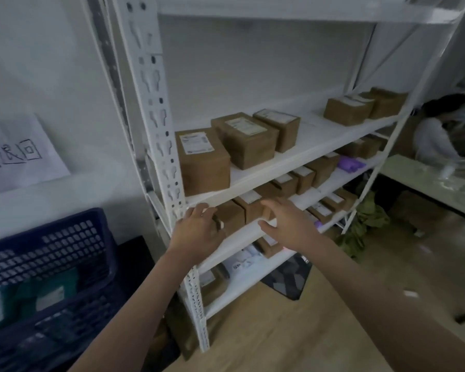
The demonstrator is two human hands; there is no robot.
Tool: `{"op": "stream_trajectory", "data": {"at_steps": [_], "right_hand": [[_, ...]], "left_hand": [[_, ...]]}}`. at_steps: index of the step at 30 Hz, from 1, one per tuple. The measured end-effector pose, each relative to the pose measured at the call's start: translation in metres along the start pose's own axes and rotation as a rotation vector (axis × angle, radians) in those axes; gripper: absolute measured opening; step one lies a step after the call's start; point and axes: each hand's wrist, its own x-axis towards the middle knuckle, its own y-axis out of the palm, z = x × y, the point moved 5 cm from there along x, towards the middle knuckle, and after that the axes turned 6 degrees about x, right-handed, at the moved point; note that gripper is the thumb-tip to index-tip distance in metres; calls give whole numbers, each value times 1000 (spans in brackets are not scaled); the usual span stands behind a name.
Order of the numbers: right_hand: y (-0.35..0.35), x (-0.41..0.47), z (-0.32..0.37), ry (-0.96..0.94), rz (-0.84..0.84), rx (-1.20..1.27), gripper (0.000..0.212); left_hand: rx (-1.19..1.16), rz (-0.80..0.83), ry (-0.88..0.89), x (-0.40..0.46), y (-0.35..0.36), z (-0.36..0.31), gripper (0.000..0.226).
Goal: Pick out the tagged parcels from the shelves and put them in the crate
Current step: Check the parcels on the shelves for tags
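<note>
A white metal shelf rack [169, 146] holds brown cardboard parcels with white labels on several levels. My left hand [196, 232] reaches into the second level from the left, its fingers curled at the side of a small brown parcel [230, 214]. My right hand [285, 224] is spread at the same level, fingers over the neighbouring parcel [253, 206] and thumb at the shelf's front edge. A larger labelled parcel [202, 159] stands on the level above. The dark blue perforated crate [51, 251] sits at lower left with green and white items inside.
More labelled parcels [247, 138] line the upper level, and a purple item [350, 163] lies further along. A paper sheet [19, 154] hangs on the left wall. A person [435, 135] sits at a table [419, 175] on the right. Wooden floor lies below.
</note>
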Motion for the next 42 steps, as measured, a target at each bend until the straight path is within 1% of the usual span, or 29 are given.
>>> {"op": "stream_trajectory", "data": {"at_steps": [2, 6, 10, 12, 15, 19, 22, 25, 27, 30, 33, 36, 40, 42], "right_hand": [[-19, 3, -28, -27, 7, -13, 51], [-52, 13, -89, -43, 42, -51, 58], [-78, 25, -142, -51, 59, -30, 57], [-86, 36, -168, -49, 63, -16, 58], [-97, 62, -209, -54, 53, 1, 58], [-111, 110, -261, -105, 40, 14, 58], [-123, 142, -299, -133, 66, -2, 56], [-145, 174, -340, -140, 52, 5, 51], [-164, 192, -369, -137, 23, 47, 48], [-186, 217, -412, -133, 31, 59, 52], [-205, 244, -457, -152, 41, 55, 49], [-226, 273, -502, -170, 34, 57, 48], [-249, 304, -553, -244, 98, 78, 51], [-260, 317, -573, -292, 131, 76, 52]], "left_hand": [[28, -12, -10, 15, 6, -31, 64], [27, -37, -43, 38, 22, -86, 61], [29, 21, -77, 66, 39, -132, 66], [1, 26, -89, 86, 48, -150, 61], [-45, -11, -98, 123, 61, -177, 56], [-41, -59, -77, 184, 79, -210, 62], [-75, -99, -94, 230, 86, -231, 61], [-55, -106, -109, 274, 96, -254, 64], [-67, -94, -98, 302, 105, -274, 61], [-111, -100, -111, 338, 111, -304, 59], [-129, -139, -171, 376, 114, -333, 58], [-52, -198, -231, 417, 118, -364, 55], [66, -193, -370, 455, 125, -400, 57], [81, -201, -428, 469, 129, -414, 57]]}}
